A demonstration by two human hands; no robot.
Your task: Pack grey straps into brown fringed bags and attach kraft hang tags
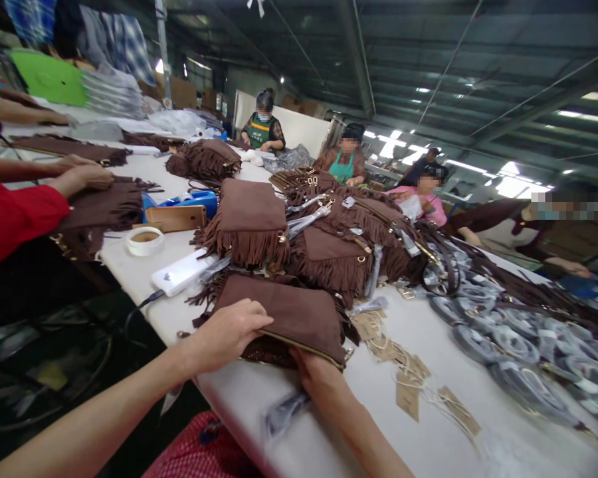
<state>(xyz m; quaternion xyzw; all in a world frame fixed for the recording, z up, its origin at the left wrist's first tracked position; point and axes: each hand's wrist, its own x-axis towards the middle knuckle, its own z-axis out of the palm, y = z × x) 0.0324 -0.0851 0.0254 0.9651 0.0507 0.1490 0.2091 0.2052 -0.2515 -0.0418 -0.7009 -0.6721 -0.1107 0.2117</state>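
Left hand (229, 332): fingers curled over near edge of brown suede bag (289, 312), gripping flap. Right hand (319, 372): tucked under bag's front edge, fingers hidden; grip cannot be told. Bag lies flat at near edge of white table (428, 425), just in front of pile of fringed bags (339, 245). Paper tags (408, 392) right of bag. White power bank (179, 271) and tape roll (144, 240) to left. Co-worker's red sleeve (10, 216) far left.

Right hand (315, 369) fingers hidden inside the brown bag (292, 317).
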